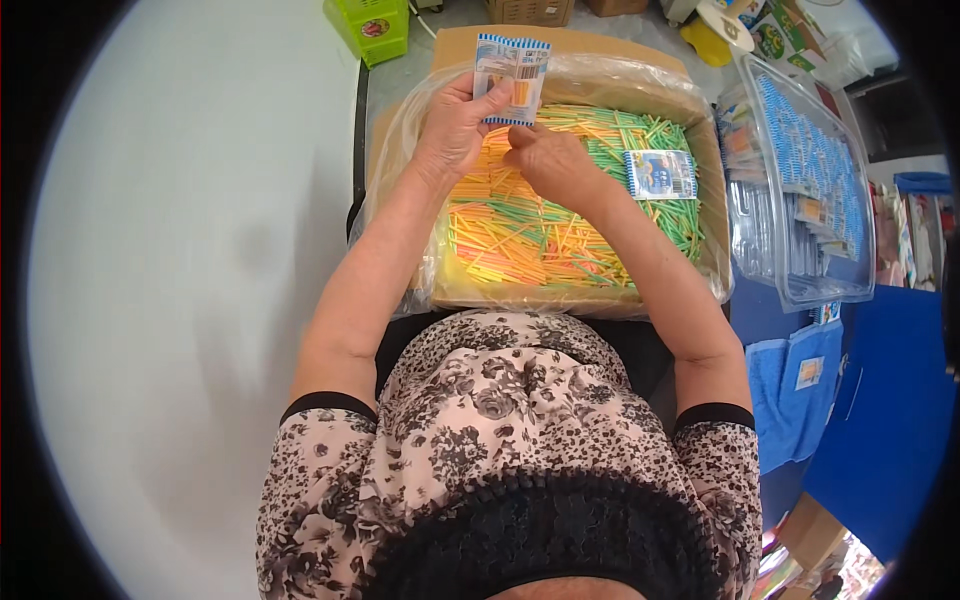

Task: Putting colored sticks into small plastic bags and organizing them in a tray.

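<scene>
My left hand (458,122) holds up a small flat packet (512,78) with blue-striped ends, its thumb pressed across the front. Just below the packet's lower edge is my right hand (551,160), its fingers curled together; what they grip, if anything, is hidden. Both hands are over the far part of a cardboard box (590,298) lined with clear plastic. Thin straw-like sticks (500,235) in orange, yellow, pink and green fill it. A second blue-striped packet (661,175) lies flat on the green sticks, right of my right hand.
Right of the box, a clear plastic tub (790,296) holds many similar packets. Below it hangs a blue cloth (785,400). A bright green plastic container (372,30) stands at the far left, beside a pale wall (190,250). A tape roll (725,25) is at the back right.
</scene>
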{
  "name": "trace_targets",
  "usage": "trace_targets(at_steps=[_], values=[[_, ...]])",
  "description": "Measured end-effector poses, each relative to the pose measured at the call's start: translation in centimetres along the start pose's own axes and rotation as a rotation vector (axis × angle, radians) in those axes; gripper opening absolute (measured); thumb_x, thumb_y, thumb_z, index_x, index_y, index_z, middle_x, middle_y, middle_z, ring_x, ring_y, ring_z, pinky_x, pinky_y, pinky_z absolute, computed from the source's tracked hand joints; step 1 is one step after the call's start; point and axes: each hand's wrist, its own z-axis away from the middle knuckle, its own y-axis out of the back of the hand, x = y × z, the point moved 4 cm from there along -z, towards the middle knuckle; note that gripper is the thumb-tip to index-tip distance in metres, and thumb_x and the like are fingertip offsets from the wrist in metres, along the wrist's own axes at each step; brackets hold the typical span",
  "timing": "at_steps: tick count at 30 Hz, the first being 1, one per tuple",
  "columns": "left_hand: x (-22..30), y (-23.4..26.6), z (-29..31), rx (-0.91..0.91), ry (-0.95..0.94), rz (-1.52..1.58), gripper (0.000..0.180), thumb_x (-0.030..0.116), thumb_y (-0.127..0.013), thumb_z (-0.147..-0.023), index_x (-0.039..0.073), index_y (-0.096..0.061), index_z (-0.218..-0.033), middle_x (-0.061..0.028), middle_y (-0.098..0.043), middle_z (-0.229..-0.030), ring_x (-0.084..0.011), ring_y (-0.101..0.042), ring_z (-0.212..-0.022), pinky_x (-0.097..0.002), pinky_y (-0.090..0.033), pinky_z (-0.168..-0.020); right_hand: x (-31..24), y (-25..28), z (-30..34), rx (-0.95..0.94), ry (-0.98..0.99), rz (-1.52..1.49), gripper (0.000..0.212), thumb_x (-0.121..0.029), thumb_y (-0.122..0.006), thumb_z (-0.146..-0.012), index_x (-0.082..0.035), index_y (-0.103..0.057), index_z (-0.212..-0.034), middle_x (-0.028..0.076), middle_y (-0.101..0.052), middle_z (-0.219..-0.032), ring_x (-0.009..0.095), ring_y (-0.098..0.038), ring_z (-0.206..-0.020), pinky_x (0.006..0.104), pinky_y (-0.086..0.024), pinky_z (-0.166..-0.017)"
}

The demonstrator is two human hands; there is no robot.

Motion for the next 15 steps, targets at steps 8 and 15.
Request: trace_targets(at_steps=[8, 15], values=[[-0.4, -0.5, -0.2, -0.009, 0.015, 0.002, 0.023, 0.016, -0.062, -0.090, 0.002, -0.062, -0.109, -0.0081, -0.067, -0.104, -0.0227, -0.066, -0.095, -0.0366, -0.055, -0.082, 1.2, 1.6, 1.1, -0.017, -0.022, 0.075, 0.003, -0.005, -0.062, -0.071, -0.006, -0.062, -0.073, 0.009, -0.061, -0.078, 0.025, -0.061, -0.085, 0.0381, -0.051, -0.067], [0.0, -1.1, 0.6, -0.054, 0.067, 0.059, 0.025, 0.017, -0.063, -0.090, 0.002, -0.063, -0.110, -0.0072, -0.067, -0.104, -0.0179, -0.065, -0.093, -0.0347, -0.055, -0.081, 4.0, 7.0, 5.6, 0.035, -0.380, -0.520, 0.013, -0.011, -0.063, -0.084, -0.004, -0.068, -0.093, 0.008, -0.066, -0.077, 0.016, -0.060, -0.067, 0.0280, -0.048, -0.062]])
